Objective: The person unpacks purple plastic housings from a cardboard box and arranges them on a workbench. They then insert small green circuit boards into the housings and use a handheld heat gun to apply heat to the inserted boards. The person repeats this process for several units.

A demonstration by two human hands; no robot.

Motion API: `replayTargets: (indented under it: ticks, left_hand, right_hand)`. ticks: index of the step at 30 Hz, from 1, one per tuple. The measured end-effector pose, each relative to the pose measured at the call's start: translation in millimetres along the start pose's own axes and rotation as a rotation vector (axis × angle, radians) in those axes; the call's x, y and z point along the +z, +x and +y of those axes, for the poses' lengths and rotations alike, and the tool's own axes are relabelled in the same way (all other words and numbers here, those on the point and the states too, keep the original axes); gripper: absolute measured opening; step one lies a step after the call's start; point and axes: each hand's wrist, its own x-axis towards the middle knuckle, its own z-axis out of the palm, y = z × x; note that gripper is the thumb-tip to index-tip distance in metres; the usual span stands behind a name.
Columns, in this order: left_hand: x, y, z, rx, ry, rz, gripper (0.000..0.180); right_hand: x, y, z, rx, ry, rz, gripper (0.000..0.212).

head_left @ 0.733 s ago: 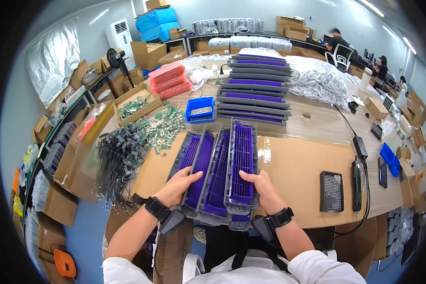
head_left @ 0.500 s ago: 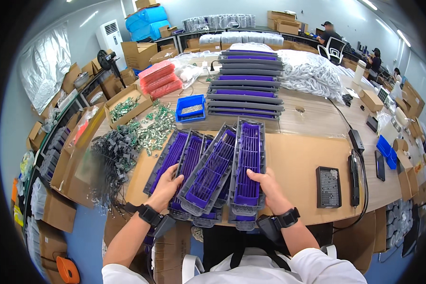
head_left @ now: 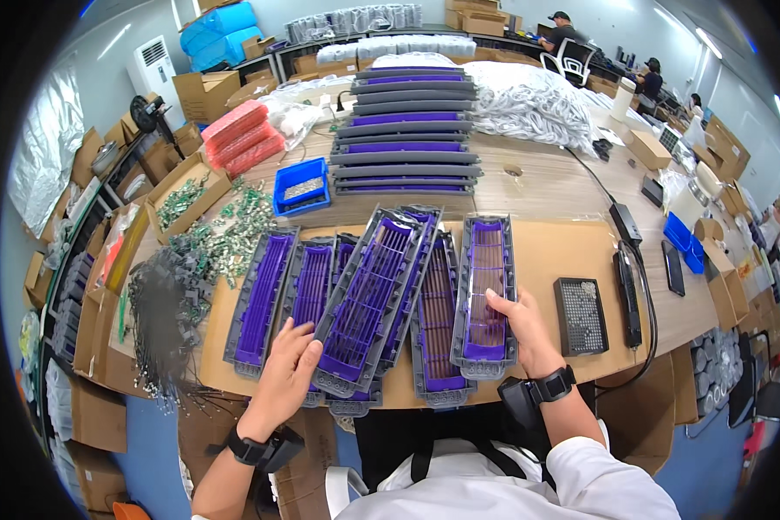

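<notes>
Several long grilles with grey frames and purple slats lie fanned out and overlapping before me. My right hand grips the rightmost purple-and-grey grille by its right edge, thumb on the slats and other fingers hidden beneath. Nearer the left, my left hand has its fingers stretched out, close to the lower end of a tilted grille that lies over others. Whether its fingertips touch that frame I cannot tell. Another grille lies at the far left of the group.
Beyond the cardboard sheet stands a stack of grilles. Green circuit boards and black wires heap at left, near a blue bin. A black tray, a black bar-shaped tool and cables lie at right.
My right hand has moved the rightmost grille to the right, away from the others. My left hand has loosened from the left grilles. The whole view has shifted.
</notes>
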Motion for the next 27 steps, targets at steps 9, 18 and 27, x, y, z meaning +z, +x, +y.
replayTargets:
  ticks: [9,18,27]
  left_hand:
    - [14,-1,40,0.015,0.289,0.074,0.029]
    - [26,-6,79,-0.32,-0.588,-0.081,0.022]
    - [81,-13,113,0.246,-0.199,-0.042,0.056]
  right_hand:
    - [-4,-38,-6,-0.599,-0.946,0.278,0.062]
    - [69,-73,-4,-0.173,-0.442,-0.29,0.089]
    - [30,-90,-19,-0.313,-0.101,-0.093,0.088]
